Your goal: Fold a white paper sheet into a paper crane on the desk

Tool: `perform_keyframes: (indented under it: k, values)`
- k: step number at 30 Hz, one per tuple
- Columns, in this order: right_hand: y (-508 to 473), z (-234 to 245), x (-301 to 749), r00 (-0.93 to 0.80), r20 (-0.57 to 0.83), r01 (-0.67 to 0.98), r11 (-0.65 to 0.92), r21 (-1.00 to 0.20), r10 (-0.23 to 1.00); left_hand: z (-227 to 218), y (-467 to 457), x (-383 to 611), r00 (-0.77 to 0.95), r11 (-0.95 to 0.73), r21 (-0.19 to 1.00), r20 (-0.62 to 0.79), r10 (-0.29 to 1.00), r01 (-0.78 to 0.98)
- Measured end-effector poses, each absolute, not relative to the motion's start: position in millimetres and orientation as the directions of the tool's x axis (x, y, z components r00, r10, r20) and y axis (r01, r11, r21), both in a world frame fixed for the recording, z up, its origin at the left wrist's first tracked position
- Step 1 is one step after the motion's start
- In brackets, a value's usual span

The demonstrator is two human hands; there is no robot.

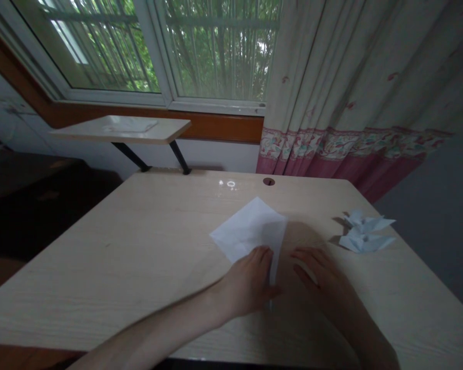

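A sheet of white paper [250, 229] lies flat near the middle of the wooden desk [139, 257], a little short of the round cable hole [269, 181] at the desk's far edge. The left hand [250, 282] rests palm-down on the paper's near corner, fingers loosely spread and pressing — gripping nothing. The right hand [319, 277] lies flat on the bare desk just right of the paper, fingers extended, holding nothing. Two folded paper cranes [364, 231] sit well right of the paper, touching each other.
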State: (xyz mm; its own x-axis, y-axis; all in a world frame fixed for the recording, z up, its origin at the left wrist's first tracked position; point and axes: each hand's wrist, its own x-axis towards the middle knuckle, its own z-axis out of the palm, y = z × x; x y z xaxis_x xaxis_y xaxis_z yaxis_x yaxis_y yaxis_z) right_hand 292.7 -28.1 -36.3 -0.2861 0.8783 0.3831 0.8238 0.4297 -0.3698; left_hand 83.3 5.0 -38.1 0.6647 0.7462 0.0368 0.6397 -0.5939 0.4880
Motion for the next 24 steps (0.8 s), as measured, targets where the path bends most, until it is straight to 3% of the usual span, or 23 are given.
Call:
perform_keyframes:
  k: [3, 7, 18, 24]
  values:
    - [-22, -40, 288, -0.321, 0.493, 0.859, 0.467, -0.208, 0.809, -42, -5, 84, 0.696, -0.605, 0.499, 0.005, 0.718, 0.621]
    - [-22, -55, 279, -0.412, 0.551, 0.848, 0.526, -0.059, 0.726, -48, -15, 80, 0.770, -0.696, 0.428, -0.003, 0.637, 0.577]
    - [-51, -84, 288, -0.405, 0.397, 0.865, 0.486, -0.126, 0.824, -43, -26, 58, 0.837, -0.796, 0.290, -0.036, 0.547, 0.532]
    - [-58, -90, 283, -0.412, 0.424, 0.838, 0.518, -0.172, 0.807, -33, -31, 52, 0.828, -0.776, 0.335, -0.027, 0.559, 0.535]
